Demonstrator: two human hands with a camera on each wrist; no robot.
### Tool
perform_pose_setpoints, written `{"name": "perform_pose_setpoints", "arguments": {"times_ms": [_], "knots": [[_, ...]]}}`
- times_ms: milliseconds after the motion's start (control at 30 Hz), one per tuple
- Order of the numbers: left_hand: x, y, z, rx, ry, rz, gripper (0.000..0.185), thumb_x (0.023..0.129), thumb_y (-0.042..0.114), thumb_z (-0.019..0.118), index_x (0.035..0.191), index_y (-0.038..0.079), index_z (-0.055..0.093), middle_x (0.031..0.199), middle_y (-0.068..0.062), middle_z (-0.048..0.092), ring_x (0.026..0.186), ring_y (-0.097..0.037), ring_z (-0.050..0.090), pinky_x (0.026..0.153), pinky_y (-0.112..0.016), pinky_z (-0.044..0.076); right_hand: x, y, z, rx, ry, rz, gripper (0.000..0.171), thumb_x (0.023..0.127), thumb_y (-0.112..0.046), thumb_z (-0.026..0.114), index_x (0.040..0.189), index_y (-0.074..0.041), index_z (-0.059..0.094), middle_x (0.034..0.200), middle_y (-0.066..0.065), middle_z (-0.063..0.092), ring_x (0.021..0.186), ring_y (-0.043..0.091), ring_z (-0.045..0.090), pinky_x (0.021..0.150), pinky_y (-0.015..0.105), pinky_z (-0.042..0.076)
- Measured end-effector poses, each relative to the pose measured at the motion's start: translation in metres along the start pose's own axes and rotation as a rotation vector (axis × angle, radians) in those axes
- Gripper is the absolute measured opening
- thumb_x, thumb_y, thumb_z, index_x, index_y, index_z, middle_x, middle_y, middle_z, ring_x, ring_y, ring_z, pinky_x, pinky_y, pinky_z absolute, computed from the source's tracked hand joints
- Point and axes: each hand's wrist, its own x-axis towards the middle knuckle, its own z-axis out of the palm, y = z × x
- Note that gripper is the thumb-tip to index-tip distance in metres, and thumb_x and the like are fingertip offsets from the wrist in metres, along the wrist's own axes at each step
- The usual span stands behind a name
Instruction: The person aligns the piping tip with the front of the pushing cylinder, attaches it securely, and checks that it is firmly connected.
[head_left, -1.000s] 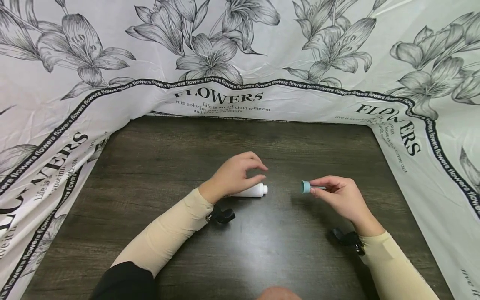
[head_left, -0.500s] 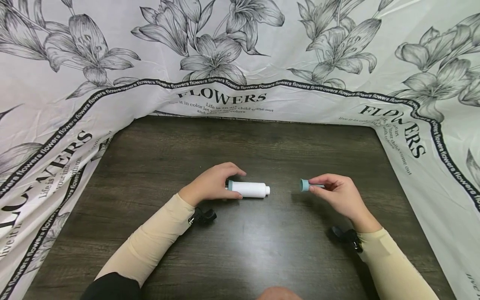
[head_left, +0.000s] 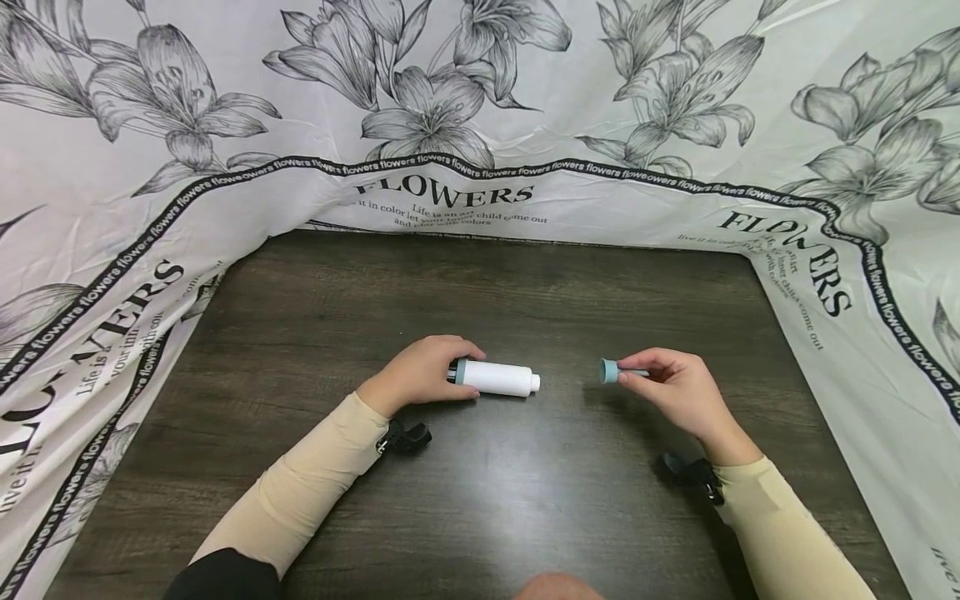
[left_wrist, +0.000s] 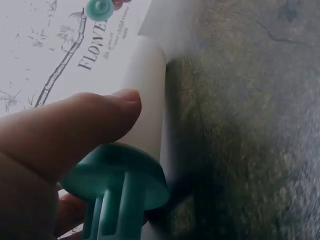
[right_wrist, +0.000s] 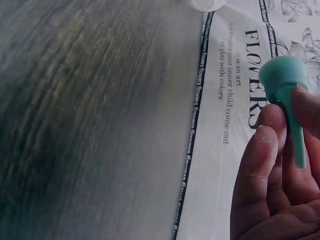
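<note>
A white tube [head_left: 501,378] with a narrow tip at its right end lies along the dark table. At its left end sits a teal collar [left_wrist: 120,165] with slotted prongs behind it. My left hand [head_left: 420,371] grips this end, thumb on the tube's near side just past the collar and fingers round the far side. To the right, my right hand [head_left: 678,387] pinches the thin stem of a small teal cup-shaped piece [right_wrist: 284,75] between thumb and fingertips. Its cup end faces left, toward the tube's tip, with a gap of bare table between them.
The dark wood-grain table [head_left: 525,500] spreads around both hands. A white cloth [head_left: 450,204] with black flower prints and lettering borders it at the back and both sides. A black wrist camera [head_left: 405,435] is strapped to each forearm over a cream sleeve [head_left: 296,483].
My left hand has come down leftward from above the tube's middle to its teal end, uncovering more of the tube, and its fingers have drawn in slightly. The right hand stays put.
</note>
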Motion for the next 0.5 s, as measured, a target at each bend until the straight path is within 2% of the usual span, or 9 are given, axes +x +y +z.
{"name": "perform_pose_setpoints", "arguments": {"times_ms": [233, 500], "knots": [[0.0010, 0.0028, 0.0022, -0.015, 0.042, 0.005, 0.042, 0.075, 0.042, 0.081, 0.112, 0.026, 0.069, 0.105, 0.013, 0.063, 0.087, -0.002, 0.056, 0.076, -0.024, 0.047, 0.0009, 0.0005, 0.0038, 0.010, -0.001, -0.005, 0.016, 0.080, -0.022, 0.080, 0.094, -0.019, 0.075, 0.086, 0.000, 0.072, 0.062, 0.016, 0.060, 0.051, 0.026, 0.048], [0.0087, 0.0101, -0.0009, -0.078, 0.109, 0.025, 0.040, 0.076, 0.042, 0.081, 0.112, 0.028, 0.068, 0.106, 0.016, 0.062, 0.086, 0.000, 0.055, 0.072, -0.023, 0.048, 0.0011, -0.0023, 0.0085, 0.018, -0.007, -0.023, 0.016, 0.080, -0.014, 0.080, 0.096, -0.014, 0.076, 0.087, 0.003, 0.072, 0.063, 0.016, 0.061, 0.053, 0.025, 0.049]]}}
